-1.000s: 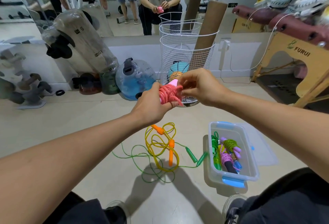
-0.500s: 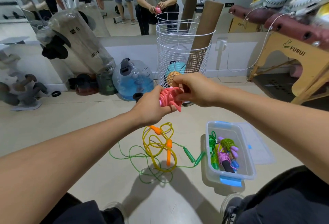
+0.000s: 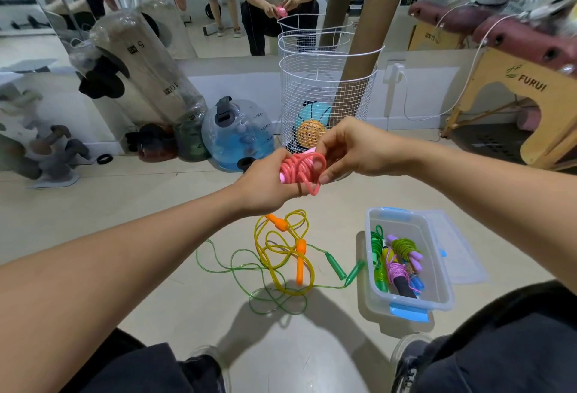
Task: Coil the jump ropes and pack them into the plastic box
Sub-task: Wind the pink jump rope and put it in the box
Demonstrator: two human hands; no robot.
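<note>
Seen from the person's own head, looking down, two bare forearms reached forward over a pale floor (image 3: 93, 230). The left hand (image 3: 265, 183) was curled around a coiled pink jump rope (image 3: 301, 169), gripping the bundle from the left side. The right hand (image 3: 349, 149) met it from the right, its thumb and fingers pinching a loop of the same rope, with a short loop hanging just below the bundle. The rope was held in the air, above the floor and in front of a white wire basket (image 3: 327, 86).

On the floor below the hands lay a loose yellow jump rope (image 3: 274, 255) with orange handles, tangled over a thin green jump rope (image 3: 237, 271) with green handles. Just to the right of them stood a clear plastic box (image 3: 437, 267) with blue clasps, open, holding several coiled ropes in green, pink and purple. Its clear lid (image 3: 462, 255) lay flat on the floor, touching the box's right side.

A mirror (image 3: 218, 2) along the far wall reflected the crouching person holding the pink bundle.
</note>
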